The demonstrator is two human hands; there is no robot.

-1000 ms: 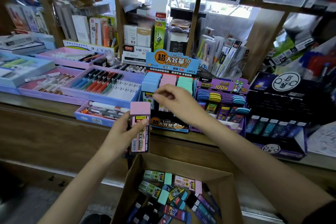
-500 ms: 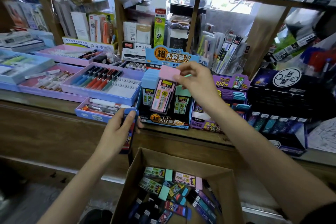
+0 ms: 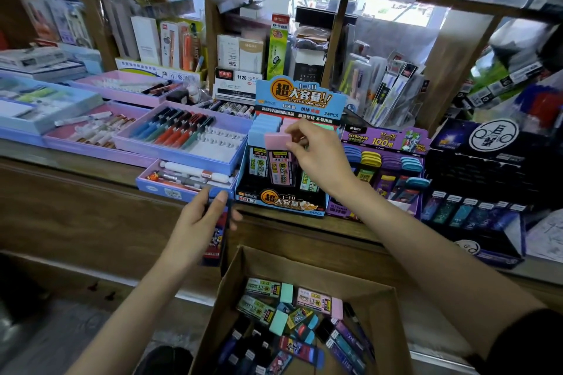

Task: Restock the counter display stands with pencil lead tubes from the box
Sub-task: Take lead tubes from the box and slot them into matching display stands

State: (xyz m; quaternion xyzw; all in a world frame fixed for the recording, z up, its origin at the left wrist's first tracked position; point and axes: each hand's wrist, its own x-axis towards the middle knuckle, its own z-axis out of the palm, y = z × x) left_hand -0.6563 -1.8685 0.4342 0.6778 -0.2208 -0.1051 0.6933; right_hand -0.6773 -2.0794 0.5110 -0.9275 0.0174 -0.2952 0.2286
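The wooden tabletop (image 3: 70,158) carries pastel pen trays (image 3: 182,158) at left, then a blue display stand (image 3: 292,201), a purple display stand (image 3: 380,140) and a black display stand (image 3: 475,222) side by side.

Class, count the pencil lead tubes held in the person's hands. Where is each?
2. A pink-capped tube is pinched by the right hand at the blue display stand; a dark blue tube is gripped in the left hand. The left hand could hide another.
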